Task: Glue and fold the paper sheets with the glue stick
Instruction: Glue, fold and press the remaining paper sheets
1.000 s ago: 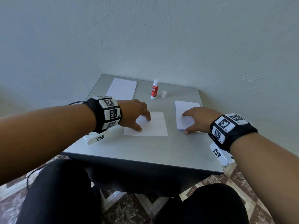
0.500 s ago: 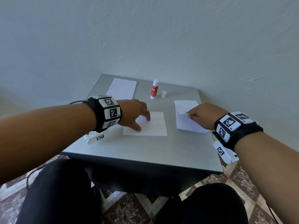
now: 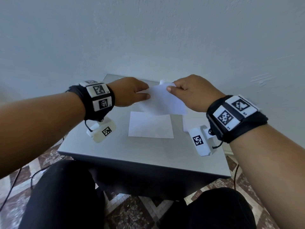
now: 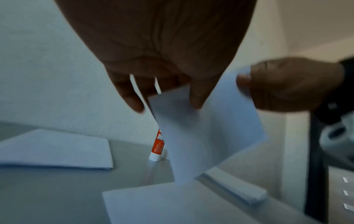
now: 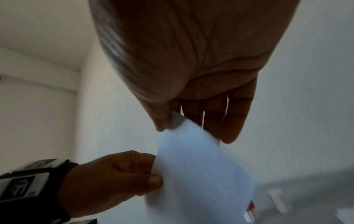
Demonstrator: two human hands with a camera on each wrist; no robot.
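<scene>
Both hands off the table, now up in mid-air; one paper sheet (image 3: 162,100) lifted, pinched between them

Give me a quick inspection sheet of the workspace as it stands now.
Surface: grey table, small, set against the wall.
Job's things: lifted sheet in the air; flat sheet below it; paper stack at right; another sheet at left; glue stick upright, uncapped.
Clutter: nothing seen.
Grippers: left hand and right hand each pinch the lifted sheet.
Cables: cable on the floor.
Surroundings: pale wall, patterned floor tiles.
</scene>
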